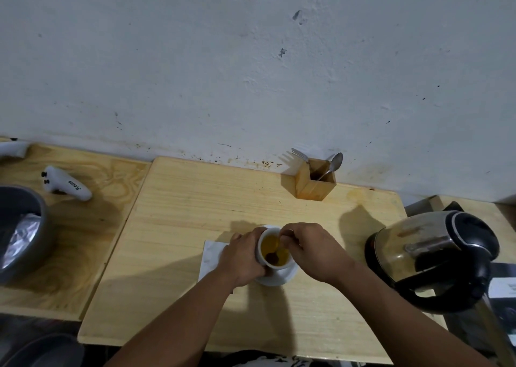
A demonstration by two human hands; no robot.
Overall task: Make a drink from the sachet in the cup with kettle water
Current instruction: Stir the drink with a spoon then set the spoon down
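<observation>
The left hand (243,257) was wrapped around the cup (275,248) between both hands, the right hand (310,248) pinched a spoon (275,250) in the yellow-brown drink, so water seemed poured already and only stirring remained, with the kettle (435,257) right of the right hand.

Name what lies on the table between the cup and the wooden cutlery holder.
Nothing: in the head view, only bare table separates the cup from the wooden cutlery holder.
</observation>
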